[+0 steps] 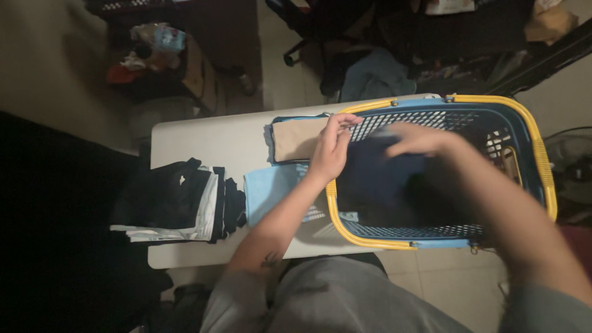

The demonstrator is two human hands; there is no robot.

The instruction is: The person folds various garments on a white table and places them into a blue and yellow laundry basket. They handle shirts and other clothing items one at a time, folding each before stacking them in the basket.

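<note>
Inside the blue perforated plastic laundry basket with the yellow rim (535, 143) lies a dark navy cloth garment (377, 176), bunched against the wall nearest the table. Right hand (422, 139) is blurred over the garment's upper edge; fingers appear curled down onto the cloth, but whether they pinch it cannot be told. Left hand (332, 148) rests at the basket's rim, fingers held together and extended, tips touching the rim; nothing is held in it.

Judgement: the garment looks soft and limp and would sag if taken at one point. A better grip is on two corners or a seam, lifted straight up so the cloth does not snag on the perforated wall.

Beside the basket on the white rectangular table (203, 139): a folded tan cloth (297, 139), a folded light-blue cloth (268, 190), and farther left a stack of folded black and white garments (179, 203).
</note>
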